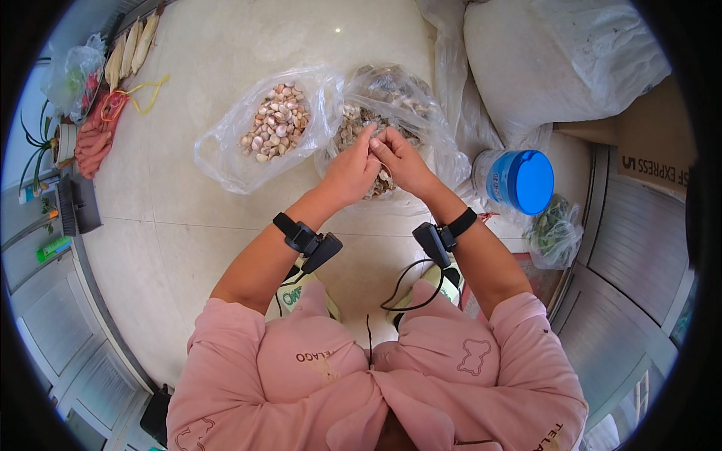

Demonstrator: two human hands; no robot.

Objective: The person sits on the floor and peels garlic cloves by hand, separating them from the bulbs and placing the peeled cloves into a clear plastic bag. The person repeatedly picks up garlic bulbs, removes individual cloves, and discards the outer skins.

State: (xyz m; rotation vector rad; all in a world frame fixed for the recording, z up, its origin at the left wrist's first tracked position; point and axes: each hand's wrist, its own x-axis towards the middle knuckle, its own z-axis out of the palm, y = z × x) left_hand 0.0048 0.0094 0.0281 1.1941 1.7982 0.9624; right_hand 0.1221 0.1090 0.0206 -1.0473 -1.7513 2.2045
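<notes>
My left hand and my right hand meet at the fingertips above a clear plastic bag of dry, greyish-brown husks. A thin, pale strand, perhaps garlic skin, curves between them near the thumbs. Whatever is pinched there is too small and too covered by my fingers to name. Left of the husks, another clear plastic bag lies open on the tiled floor, holding many loose garlic cloves. Each of my wrists wears a black strap with a small device.
A tub with a blue lid stands right of the bags, beside bagged greens. Behind are a large white sack and a cardboard box. At left lie corn ears, a red mesh bag and a dustpan.
</notes>
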